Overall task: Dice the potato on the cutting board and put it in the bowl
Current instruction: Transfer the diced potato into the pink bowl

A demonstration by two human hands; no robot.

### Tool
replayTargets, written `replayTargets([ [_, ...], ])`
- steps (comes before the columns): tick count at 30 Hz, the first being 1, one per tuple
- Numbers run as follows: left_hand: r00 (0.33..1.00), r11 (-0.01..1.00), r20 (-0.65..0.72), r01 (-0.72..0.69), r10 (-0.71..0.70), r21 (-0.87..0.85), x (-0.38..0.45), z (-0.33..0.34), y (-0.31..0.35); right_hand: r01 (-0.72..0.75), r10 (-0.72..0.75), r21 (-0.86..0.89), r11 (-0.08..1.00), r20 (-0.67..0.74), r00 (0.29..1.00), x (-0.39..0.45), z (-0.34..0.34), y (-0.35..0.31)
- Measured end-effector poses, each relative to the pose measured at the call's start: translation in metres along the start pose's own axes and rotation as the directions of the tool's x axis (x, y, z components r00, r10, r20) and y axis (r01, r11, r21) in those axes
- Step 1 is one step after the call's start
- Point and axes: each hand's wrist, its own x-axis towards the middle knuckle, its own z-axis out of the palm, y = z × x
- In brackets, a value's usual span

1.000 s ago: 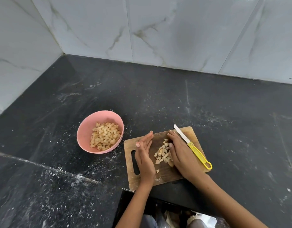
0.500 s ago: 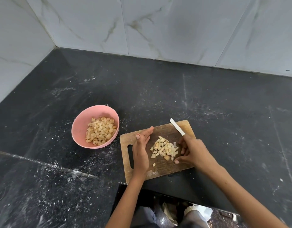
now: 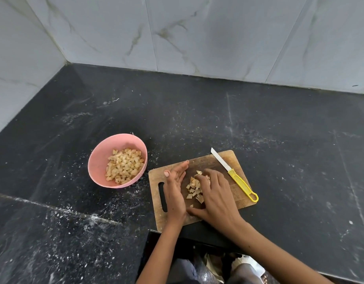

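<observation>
A wooden cutting board (image 3: 215, 160) lies near the counter's front edge. A small pile of diced potato (image 3: 194, 188) sits in its middle. My left hand (image 3: 175, 188) stands on edge, fingers straight, just left of the pile. My right hand (image 3: 217, 196) is cupped over the pile's right side, fingers bent onto the dice and hiding part of them. A knife with a yellow handle (image 3: 239, 182) lies loose on the board's right part, blade pointing away. The pink bowl (image 3: 99, 160), left of the board, holds many potato dice (image 3: 124, 167).
The black stone counter (image 3: 259, 130) is dusted with white specks. Marble-tiled walls (image 3: 197, 37) close it off at the back and left. The counter's front edge runs just below the board, with my lap beneath it.
Half a second ago my right hand was on the knife at the board's right. Now the knife lies on the board and that hand covers the dice, pressing them toward my left hand.
</observation>
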Motion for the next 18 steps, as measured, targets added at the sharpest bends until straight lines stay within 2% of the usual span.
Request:
replayTargets([
  [4, 1.000, 1.000, -0.008, -0.008, 0.008, -0.007, -0.001, -0.002, -0.001, -0.033, 0.032, 0.041, 0.999, 0.024, 0.999, 0.010, 0.014, 0.015],
  [7, 0.998, 0.999, -0.035, -0.045, 0.045, 0.003, -0.005, -0.001, -0.002, 0.119, -0.137, 0.104, 0.987, 0.185, 0.973, 0.013, 0.015, 0.027],
  [9, 0.994, 0.996, -0.061, -0.086, 0.087, 0.029, -0.007, 0.000, -0.004, 0.248, -0.271, 0.124, 0.961, 0.234, 0.934, 0.016, 0.014, 0.030],
  [12, 0.990, 0.993, -0.085, -0.112, 0.115, 0.044, -0.007, 0.002, -0.004, 0.387, -0.408, 0.152, 0.910, 0.147, 0.901, 0.023, 0.013, 0.032],
  [14, 0.989, 0.991, -0.081, -0.122, 0.127, 0.060, -0.007, 0.003, -0.004, 0.464, -0.472, 0.099, 0.880, 0.093, 0.877, 0.029, 0.013, 0.035],
  [18, 0.987, 0.987, -0.076, -0.134, 0.141, 0.089, -0.007, 0.003, -0.005, 0.553, -0.552, 0.028, 0.833, 0.111, 0.826, 0.043, 0.012, 0.039],
])
